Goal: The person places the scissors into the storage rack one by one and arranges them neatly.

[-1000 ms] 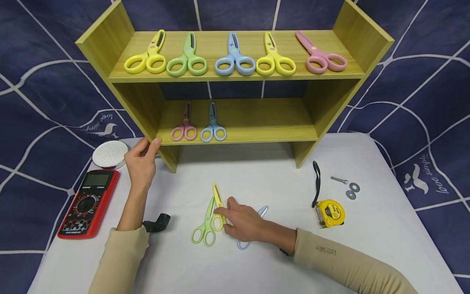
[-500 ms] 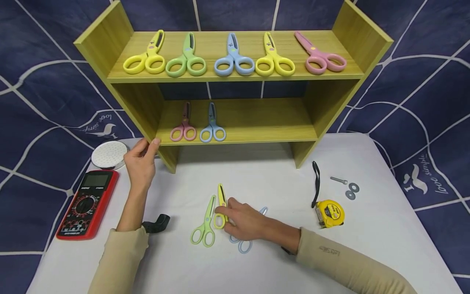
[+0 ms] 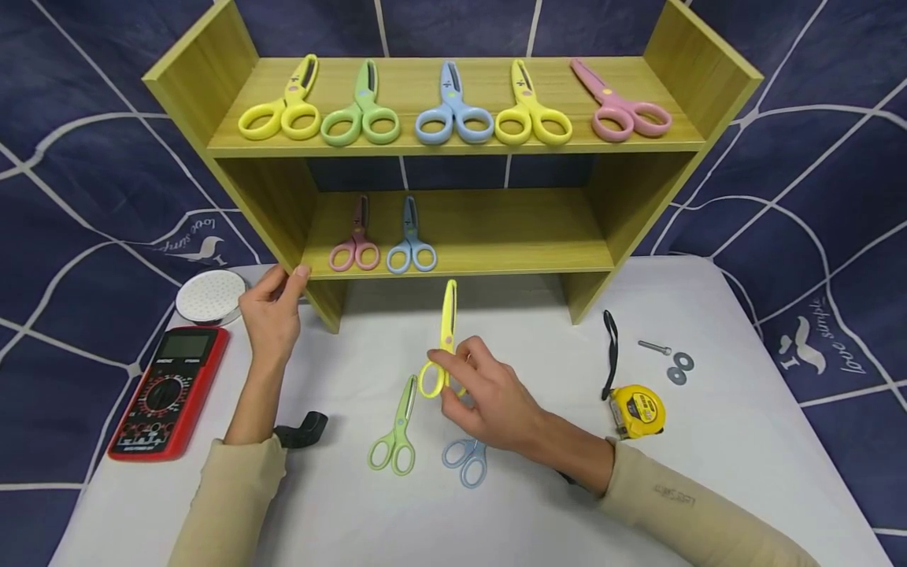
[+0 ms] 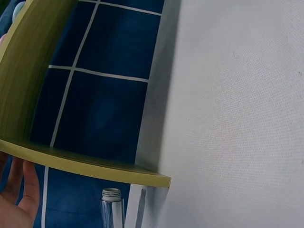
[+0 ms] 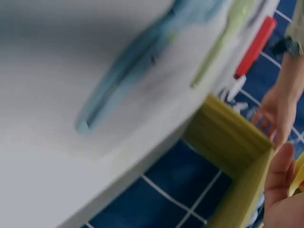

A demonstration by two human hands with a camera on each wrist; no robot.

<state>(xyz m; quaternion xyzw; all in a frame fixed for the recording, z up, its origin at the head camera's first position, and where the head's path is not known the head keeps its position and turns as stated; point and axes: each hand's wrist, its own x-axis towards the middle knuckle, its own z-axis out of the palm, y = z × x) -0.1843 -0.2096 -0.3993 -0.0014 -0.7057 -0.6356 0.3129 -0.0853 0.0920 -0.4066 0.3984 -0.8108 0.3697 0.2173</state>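
My right hand point(image 3: 473, 391) pinches the handles of a yellow pair of scissors point(image 3: 442, 342) and holds it above the white table point(image 3: 708, 472), blades pointing at the shelf unit point(image 3: 460, 236). A green pair point(image 3: 395, 433) and a blue pair point(image 3: 464, 459) lie flat on the table just below that hand. My left hand point(image 3: 272, 303) grips the lower left corner of the wooden shelf unit. Several coloured scissors lie in a row on the top shelf point(image 3: 453, 142); a pink pair point(image 3: 357, 240) and a blue pair point(image 3: 410, 240) lie on the lower shelf. The right wrist view is blurred.
A red multimeter point(image 3: 168, 394) and a round white disc point(image 3: 210, 297) lie at the table's left edge, a black clip point(image 3: 303, 429) by my left sleeve. A yellow tape measure point(image 3: 636, 409), a bolt point(image 3: 655, 346) and washers point(image 3: 680, 368) lie to the right.
My right hand has lifted the yellow scissors off the table and carried them toward the shelf. The blue pair beneath is now uncovered. My left hand has stayed on the shelf corner.
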